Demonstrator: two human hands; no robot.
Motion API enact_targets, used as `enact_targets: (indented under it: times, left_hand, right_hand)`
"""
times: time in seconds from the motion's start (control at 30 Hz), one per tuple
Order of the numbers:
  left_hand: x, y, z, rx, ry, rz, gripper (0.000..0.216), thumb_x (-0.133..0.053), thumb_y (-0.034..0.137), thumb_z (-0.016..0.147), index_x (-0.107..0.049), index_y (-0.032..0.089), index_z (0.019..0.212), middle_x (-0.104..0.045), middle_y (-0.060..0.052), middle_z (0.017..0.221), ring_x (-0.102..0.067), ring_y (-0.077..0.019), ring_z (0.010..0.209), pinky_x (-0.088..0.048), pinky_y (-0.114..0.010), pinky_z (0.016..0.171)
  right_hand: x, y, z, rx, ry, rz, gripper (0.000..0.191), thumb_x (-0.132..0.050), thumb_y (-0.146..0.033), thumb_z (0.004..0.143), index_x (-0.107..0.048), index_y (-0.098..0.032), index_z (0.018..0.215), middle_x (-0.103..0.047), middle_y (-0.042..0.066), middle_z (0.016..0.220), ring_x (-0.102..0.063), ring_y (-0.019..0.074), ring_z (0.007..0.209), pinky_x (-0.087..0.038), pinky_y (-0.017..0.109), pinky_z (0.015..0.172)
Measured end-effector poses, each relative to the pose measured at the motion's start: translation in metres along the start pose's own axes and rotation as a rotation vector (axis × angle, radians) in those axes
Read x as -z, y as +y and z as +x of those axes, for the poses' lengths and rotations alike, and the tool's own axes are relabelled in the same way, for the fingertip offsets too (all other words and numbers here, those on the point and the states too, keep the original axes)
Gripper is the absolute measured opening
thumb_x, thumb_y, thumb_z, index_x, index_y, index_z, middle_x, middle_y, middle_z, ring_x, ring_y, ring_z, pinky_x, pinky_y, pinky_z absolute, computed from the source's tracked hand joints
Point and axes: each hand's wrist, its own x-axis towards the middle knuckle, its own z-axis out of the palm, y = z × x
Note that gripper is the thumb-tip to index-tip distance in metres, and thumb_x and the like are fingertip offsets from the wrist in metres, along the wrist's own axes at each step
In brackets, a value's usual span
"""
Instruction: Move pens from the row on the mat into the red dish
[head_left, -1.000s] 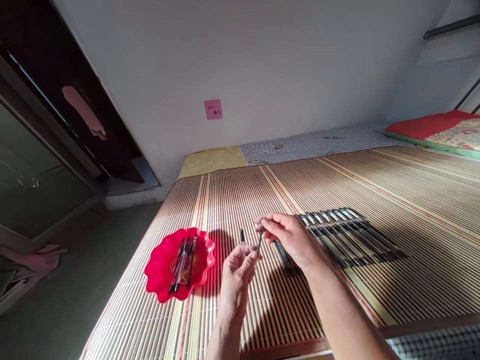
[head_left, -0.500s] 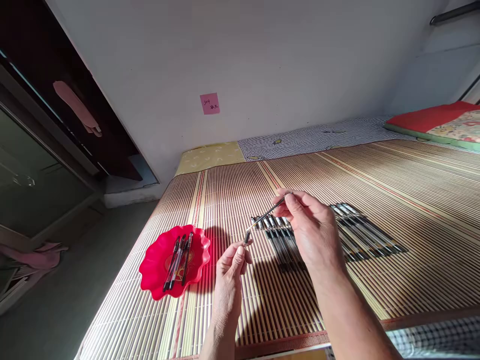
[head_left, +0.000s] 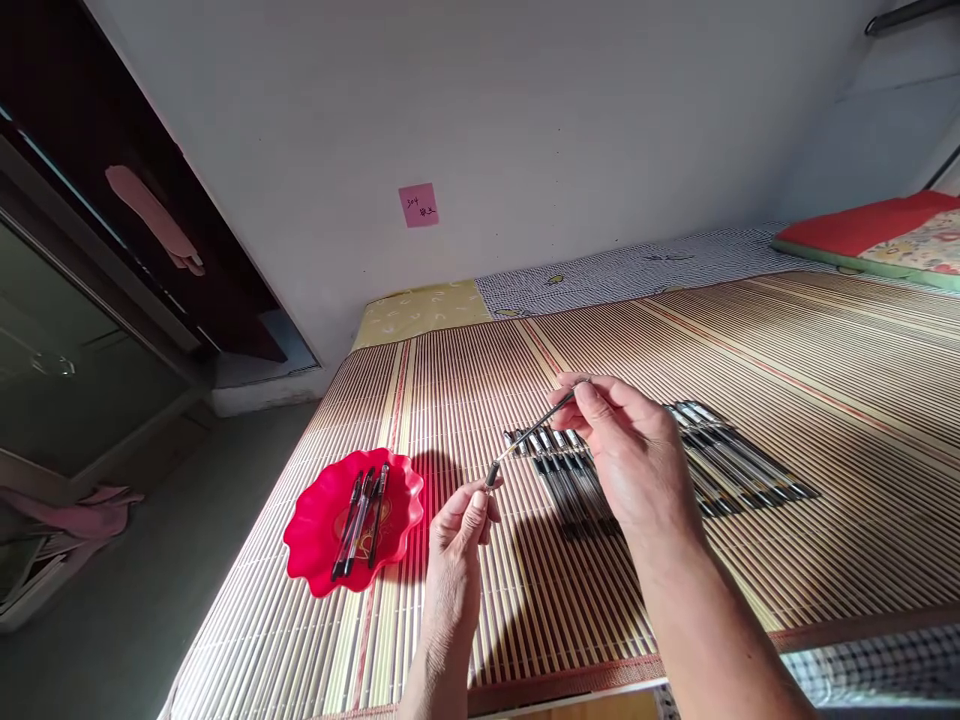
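Note:
My left hand point(head_left: 459, 535) is closed in a pinch around a pen barrel point(head_left: 492, 474), whose black end points up. The rest of the barrel is hidden by the fingers. With thumb and fingertips, my right hand point(head_left: 634, 450) grips a thin dark pen refill point(head_left: 547, 413), slanting down to the left. Its pale tip meets the barrel's top end; whether it is inside, I cannot tell. Behind and below the right hand lie two groups of black-capped pens, one partly covered on the left point(head_left: 570, 485) and another group of pens point(head_left: 742, 455) on the right.
A red scalloped plate point(head_left: 300, 530) with several pens point(head_left: 364, 520) sits left of my hands on a striped bamboo mat point(head_left: 420, 640). A folded red and floral cloth point(head_left: 855, 235) lies far right. Behind stands a white wall with a pink note point(head_left: 418, 205).
Both hands keep nearly the same pose. The refill's tip is slightly closer to the barrel's end. The view has shifted slightly.

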Motion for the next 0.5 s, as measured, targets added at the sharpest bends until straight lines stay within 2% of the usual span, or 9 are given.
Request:
enact_targets:
  times: [0.17, 0.37, 0.5]
  left_hand:
    - [0.004, -0.002, 0.001, -0.015, 0.03, 0.05, 0.04, -0.079, 0.054, 0.088, -0.085, 0.02, 0.106, -0.06, -0.001, 0.073, -0.039, -0.0127, 0.067, -0.032, -0.027, 0.065]
    - [0.005, -0.002, 0.001, -0.011, 0.084, 0.081, 0.045, -0.085, 0.06, 0.079, -0.086, 0.021, 0.102, -0.061, -0.001, 0.071, -0.042, -0.0125, 0.066, -0.035, -0.026, 0.065]
    - [0.005, -0.002, -0.001, -0.02, 0.059, 0.078, 0.042, -0.083, 0.058, 0.083, -0.086, 0.021, 0.102, -0.062, -0.001, 0.071, -0.043, -0.0123, 0.067, -0.036, -0.025, 0.064]
  right_hand:
    - [0.001, -0.009, -0.001, 0.025, -0.029, -0.064, 0.02, -0.071, -0.037, 0.098, -0.078, -0.02, 0.105, -0.078, 0.005, 0.094, -0.07, 0.0134, 0.072, -0.062, 0.03, 0.073]
    - [0.0, -0.027, -0.008, 0.097, -0.127, -0.169, 0.02, -0.067, -0.036, 0.101, -0.078, -0.02, 0.107, -0.078, 0.005, 0.094, -0.071, 0.0129, 0.072, -0.06, 0.027, 0.07]
    - [-0.001, -0.035, -0.01, 0.152, -0.189, -0.238, 0.019, -0.066, -0.035, 0.102, -0.078, -0.022, 0.106, -0.078, 0.003, 0.09, -0.071, 0.0123, 0.07, -0.059, 0.026, 0.069]
